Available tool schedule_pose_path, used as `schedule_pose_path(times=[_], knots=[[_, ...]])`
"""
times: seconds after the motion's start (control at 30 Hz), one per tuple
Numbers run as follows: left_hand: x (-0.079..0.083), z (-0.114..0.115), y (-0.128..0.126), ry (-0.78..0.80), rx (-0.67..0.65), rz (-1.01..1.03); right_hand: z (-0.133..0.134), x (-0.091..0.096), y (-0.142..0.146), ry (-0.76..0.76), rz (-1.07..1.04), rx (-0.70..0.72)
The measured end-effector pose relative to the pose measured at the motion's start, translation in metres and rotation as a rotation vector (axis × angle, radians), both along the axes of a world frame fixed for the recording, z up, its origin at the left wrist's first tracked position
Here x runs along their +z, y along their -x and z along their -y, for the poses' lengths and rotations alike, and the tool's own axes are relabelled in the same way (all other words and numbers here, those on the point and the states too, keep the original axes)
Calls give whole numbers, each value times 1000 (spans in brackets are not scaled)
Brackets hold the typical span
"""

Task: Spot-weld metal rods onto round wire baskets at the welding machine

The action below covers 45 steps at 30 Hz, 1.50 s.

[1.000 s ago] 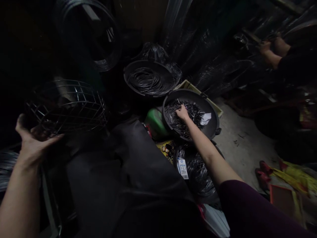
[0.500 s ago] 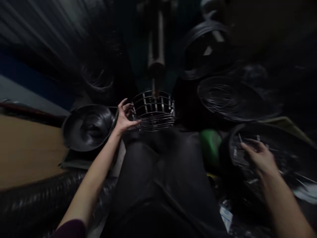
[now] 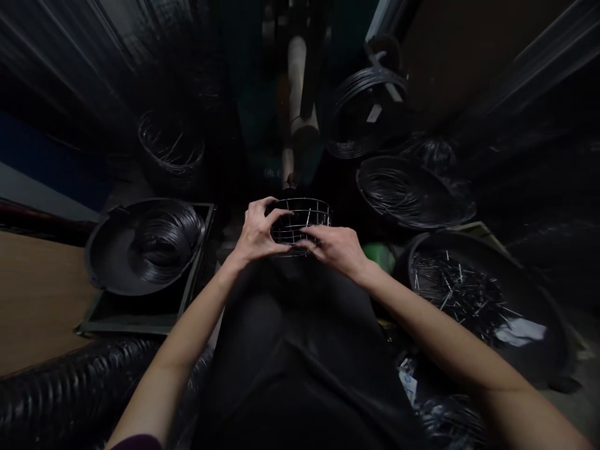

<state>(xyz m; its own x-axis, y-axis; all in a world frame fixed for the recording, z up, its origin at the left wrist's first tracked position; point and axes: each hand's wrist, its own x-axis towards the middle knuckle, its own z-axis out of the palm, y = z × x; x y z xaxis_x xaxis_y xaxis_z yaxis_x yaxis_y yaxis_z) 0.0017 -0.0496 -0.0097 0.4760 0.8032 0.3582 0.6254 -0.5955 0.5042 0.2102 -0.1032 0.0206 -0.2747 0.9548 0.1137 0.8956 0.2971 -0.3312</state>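
Observation:
A round wire basket (image 3: 300,203) of thin metal rings and short cross bars is in the middle, above my lap. My left hand (image 3: 259,231) grips its left side, fingers over the upper rings and thumb along the lower front. At the basket's near side, the fingers of my right hand (image 3: 337,247) are pinched together. A short metal rod (image 3: 308,217) stands slightly tilted just above those fingertips and appears held by them. The hand hides part of the front rings. Behind the basket, a machine's pale arm (image 3: 297,81) comes down to a narrow tip.
On the right, a black basin (image 3: 553,325) holds many short metal rods. Behind it lies a dark pan (image 3: 440,215) with coiled wire. To the left, another basin (image 3: 115,250) with a wire coil (image 3: 171,240) rests on a crate (image 3: 126,322). Stacked rings (image 3: 60,394) lie lower left.
My right hand has moved from the basin of rods to the front of the wire basket. My left hand still holds the basket, now wrapped further round its side.

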Motion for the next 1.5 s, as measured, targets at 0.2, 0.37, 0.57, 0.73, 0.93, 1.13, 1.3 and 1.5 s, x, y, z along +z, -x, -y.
schedule_pose_path(times=[0.2,0.37,0.57,0.73,0.93,1.13,1.3,1.5], knots=[[-3,-19,5,21,-6,69,-8,-2,-6,-129,243,148],[-4,-36,1,51,-2,112,-29,6,-10,-181,266,148],[0,-40,1,72,29,142,-38,10,-7,-216,327,155],[0,-45,3,70,39,145,-44,10,-6,-236,343,161],[-2,-56,4,47,27,146,-53,12,-4,-213,301,156],[-2,-58,6,83,8,178,-41,3,-5,-254,179,58],[0,-71,3,94,26,192,-45,-7,-12,-369,68,-113],[3,-90,3,96,26,198,-65,-4,-12,-330,-61,-161]])
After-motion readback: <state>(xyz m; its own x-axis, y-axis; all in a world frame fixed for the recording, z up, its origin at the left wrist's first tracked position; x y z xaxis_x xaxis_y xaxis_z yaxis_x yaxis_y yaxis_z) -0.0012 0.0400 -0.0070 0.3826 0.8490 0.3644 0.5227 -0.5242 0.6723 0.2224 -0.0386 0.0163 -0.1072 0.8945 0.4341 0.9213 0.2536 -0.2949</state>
